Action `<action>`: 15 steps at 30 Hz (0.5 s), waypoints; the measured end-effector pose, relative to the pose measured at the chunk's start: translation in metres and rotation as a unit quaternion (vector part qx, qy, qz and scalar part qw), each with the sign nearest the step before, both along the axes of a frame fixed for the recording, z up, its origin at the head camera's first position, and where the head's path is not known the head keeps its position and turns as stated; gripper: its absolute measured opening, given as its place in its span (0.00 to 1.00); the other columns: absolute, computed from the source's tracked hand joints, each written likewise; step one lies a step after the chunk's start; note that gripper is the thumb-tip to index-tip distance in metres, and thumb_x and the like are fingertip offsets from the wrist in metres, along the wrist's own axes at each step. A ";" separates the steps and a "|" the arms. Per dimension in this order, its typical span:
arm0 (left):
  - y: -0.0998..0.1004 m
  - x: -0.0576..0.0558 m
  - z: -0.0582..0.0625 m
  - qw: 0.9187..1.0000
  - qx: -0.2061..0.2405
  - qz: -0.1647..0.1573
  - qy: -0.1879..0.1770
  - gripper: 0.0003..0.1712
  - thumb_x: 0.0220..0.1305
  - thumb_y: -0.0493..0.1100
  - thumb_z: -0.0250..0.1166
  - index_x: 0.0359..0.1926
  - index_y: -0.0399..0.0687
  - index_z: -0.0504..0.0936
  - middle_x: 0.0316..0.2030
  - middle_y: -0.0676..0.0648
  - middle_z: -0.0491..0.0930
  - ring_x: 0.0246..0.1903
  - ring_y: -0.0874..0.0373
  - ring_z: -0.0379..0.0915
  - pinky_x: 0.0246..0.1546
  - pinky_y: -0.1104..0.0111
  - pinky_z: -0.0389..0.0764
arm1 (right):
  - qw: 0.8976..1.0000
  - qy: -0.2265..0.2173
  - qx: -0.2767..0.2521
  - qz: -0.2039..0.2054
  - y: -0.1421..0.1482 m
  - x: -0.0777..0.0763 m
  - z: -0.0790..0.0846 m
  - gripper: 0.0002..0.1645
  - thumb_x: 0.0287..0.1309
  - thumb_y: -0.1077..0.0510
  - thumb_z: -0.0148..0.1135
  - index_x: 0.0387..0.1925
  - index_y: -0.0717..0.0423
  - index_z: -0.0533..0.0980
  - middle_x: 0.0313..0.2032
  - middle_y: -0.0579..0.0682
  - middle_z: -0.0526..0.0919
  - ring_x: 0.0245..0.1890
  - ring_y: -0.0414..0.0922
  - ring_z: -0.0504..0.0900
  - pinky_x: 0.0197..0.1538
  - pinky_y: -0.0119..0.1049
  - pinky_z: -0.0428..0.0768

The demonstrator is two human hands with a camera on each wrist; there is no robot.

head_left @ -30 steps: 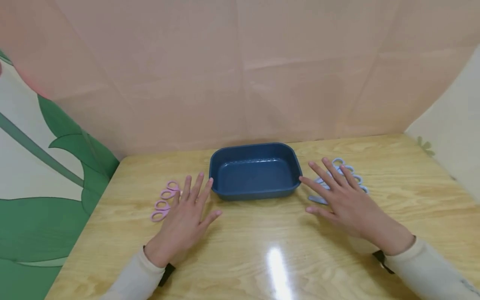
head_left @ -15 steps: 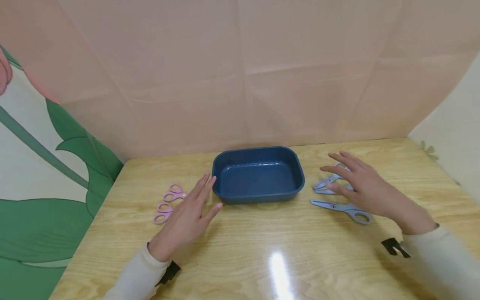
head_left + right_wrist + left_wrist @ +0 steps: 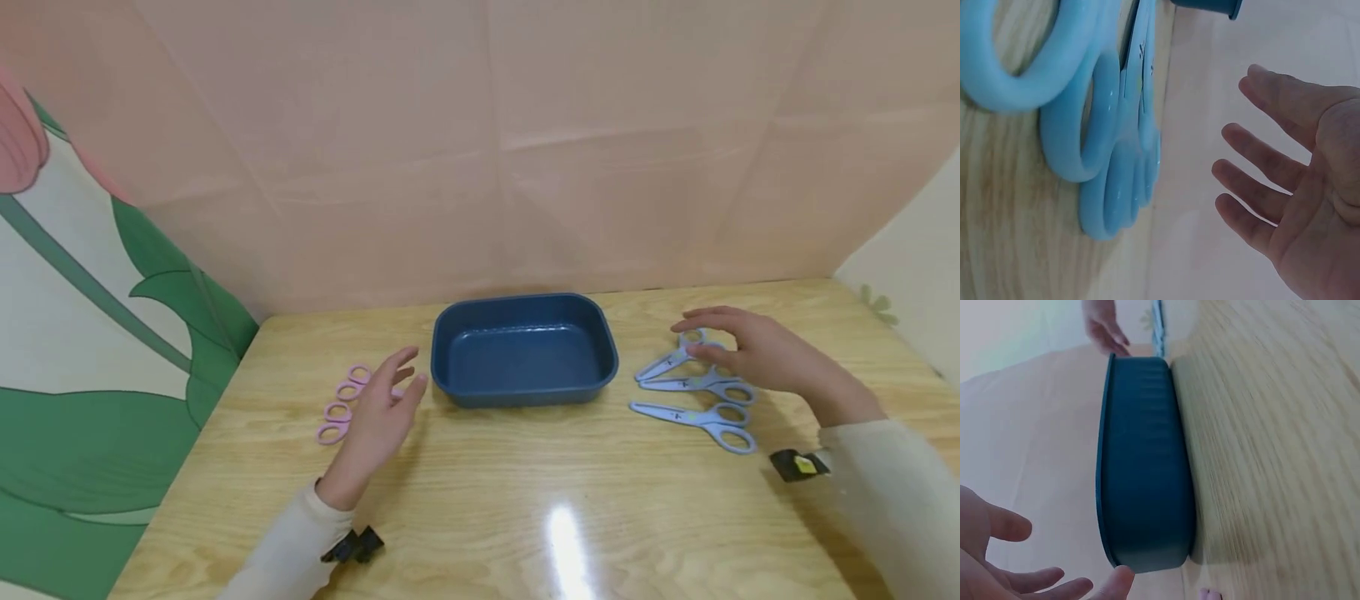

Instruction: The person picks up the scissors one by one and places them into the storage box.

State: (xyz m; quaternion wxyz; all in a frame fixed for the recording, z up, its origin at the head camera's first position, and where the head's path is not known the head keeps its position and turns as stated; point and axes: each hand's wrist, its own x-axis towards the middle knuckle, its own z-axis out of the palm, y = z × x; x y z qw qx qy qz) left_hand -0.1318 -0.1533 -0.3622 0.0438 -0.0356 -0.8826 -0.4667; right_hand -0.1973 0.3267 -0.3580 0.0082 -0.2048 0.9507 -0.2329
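Observation:
A dark blue rectangular tray stands in the middle of the table near the back. My left hand hovers just left of its front corner with relaxed, slightly bent fingers and holds nothing. Pink scissors lie beneath and left of this hand, their blades mostly hidden by it. On the right, three pairs of light blue scissors lie fanned out, blades toward the tray. Over the handles of the farther ones is my right hand; in the right wrist view that hand has loose fingers, apart from the handles.
The wooden table meets a pink cloth backdrop right behind the tray. Green leaf pictures cover the surface at the left, and a pale wall borders the right. A black strap piece hangs under the right wrist.
Both hands have turned from palms down with spread fingers to a sideways pose with relaxed fingers. The right hand has moved right, uncovering more of the blue scissors. The view has shifted slightly.

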 end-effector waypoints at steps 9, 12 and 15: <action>0.013 -0.010 -0.002 1.000 -0.004 0.007 0.017 0.30 0.67 0.36 0.64 0.68 0.44 0.70 0.67 0.42 0.73 0.60 0.42 0.77 0.49 0.54 0.85 | 1.000 -0.020 -0.015 -0.018 0.013 -0.014 -0.005 0.22 0.68 0.49 0.61 0.62 0.47 0.76 0.65 0.57 0.75 0.65 0.64 0.70 0.58 0.68 0.71; 0.016 -0.010 -0.008 1.000 -0.010 0.005 0.015 0.32 0.65 0.37 0.66 0.69 0.43 0.69 0.66 0.41 0.73 0.57 0.42 0.79 0.51 0.53 0.84 | 0.999 -0.030 -0.023 -0.023 0.015 -0.015 -0.011 0.23 0.70 0.50 0.58 0.63 0.50 0.75 0.65 0.59 0.74 0.65 0.64 0.69 0.59 0.66 0.72; 0.016 -0.010 -0.012 0.999 -0.025 0.001 0.030 0.32 0.64 0.37 0.68 0.68 0.45 0.71 0.66 0.41 0.74 0.55 0.43 0.80 0.50 0.53 0.84 | 0.999 -0.042 -0.025 -0.023 0.020 -0.016 -0.016 0.23 0.72 0.52 0.56 0.64 0.54 0.73 0.66 0.64 0.72 0.64 0.67 0.69 0.58 0.68 0.72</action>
